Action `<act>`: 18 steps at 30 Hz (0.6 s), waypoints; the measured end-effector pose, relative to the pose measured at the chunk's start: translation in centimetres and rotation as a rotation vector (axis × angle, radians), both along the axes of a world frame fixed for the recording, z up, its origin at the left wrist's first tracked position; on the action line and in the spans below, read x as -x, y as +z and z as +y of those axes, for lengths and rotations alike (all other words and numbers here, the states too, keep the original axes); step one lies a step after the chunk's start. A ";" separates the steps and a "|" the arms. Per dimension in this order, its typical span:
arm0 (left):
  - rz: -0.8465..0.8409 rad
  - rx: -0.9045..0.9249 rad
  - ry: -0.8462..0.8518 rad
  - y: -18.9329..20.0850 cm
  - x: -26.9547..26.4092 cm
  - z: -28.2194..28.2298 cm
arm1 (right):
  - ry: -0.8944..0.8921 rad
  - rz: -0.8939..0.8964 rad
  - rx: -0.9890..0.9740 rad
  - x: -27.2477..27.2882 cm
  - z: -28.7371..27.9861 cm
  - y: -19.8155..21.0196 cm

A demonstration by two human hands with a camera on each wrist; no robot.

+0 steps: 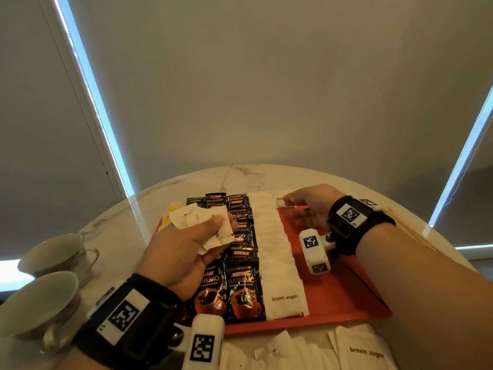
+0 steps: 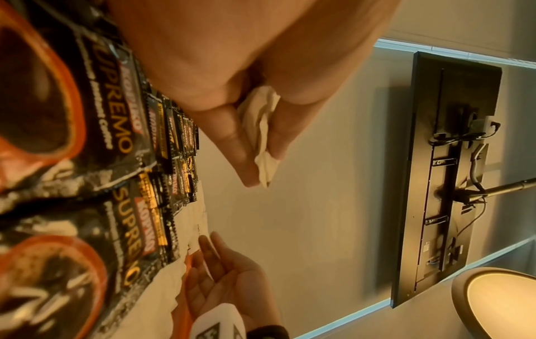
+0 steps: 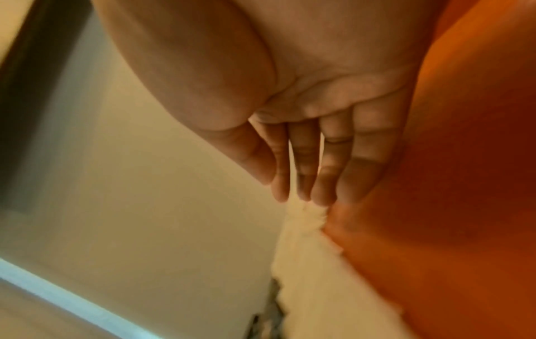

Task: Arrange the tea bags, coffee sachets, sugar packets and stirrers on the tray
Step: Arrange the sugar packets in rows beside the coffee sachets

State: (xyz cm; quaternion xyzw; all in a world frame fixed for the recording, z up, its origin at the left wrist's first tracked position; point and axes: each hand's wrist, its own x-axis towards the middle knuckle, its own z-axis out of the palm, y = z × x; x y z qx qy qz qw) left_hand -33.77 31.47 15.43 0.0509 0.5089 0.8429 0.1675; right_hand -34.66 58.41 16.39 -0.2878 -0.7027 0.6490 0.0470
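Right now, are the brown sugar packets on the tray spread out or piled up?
Spread out: the brown sugar packets lie overlapping in one row down the tray, beside the coffee sachets.

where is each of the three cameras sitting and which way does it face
Head: worn on the head, facing forward and down at the red tray; both hands show, left hand gripping white sugar packets.
Left wrist: looks along the left hand over black coffee sachets.
Right wrist: looks along the right hand with straight fingers.
Shared: head and left wrist both show the right hand at the packet row.
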 end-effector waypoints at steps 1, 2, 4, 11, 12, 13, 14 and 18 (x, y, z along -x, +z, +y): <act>-0.004 0.007 0.012 0.0 0.0 0.0 | 0.002 0.041 0.014 -0.4 -0.4 0.3; -0.013 0.007 0.027 0.1 -0.1 -0.1 | 0.020 0.080 0.024 -0.8 -1.0 0.7; -0.017 0.022 0.047 0.3 -0.2 -0.1 | 0.130 0.142 0.047 -1.8 -2.7 1.7; 0.045 0.139 0.089 0.5 -0.8 0.0 | 0.610 0.224 0.088 -3.8 -8.9 2.5; 0.035 0.138 0.091 0.6 -0.8 0.0 | 0.595 0.247 0.110 -3.8 -9.5 2.1; 0.018 0.126 0.089 0.6 -0.9 0.0 | 0.566 0.273 0.147 -3.9 -9.8 1.7; 0.005 0.112 0.088 0.7 -0.9 0.1 | 0.530 0.294 0.188 -4.0 -10.1 1.4; 0.043 0.082 0.046 0.7 -1.1 0.2 | 0.406 0.360 0.335 -4.1 -10.1 0.7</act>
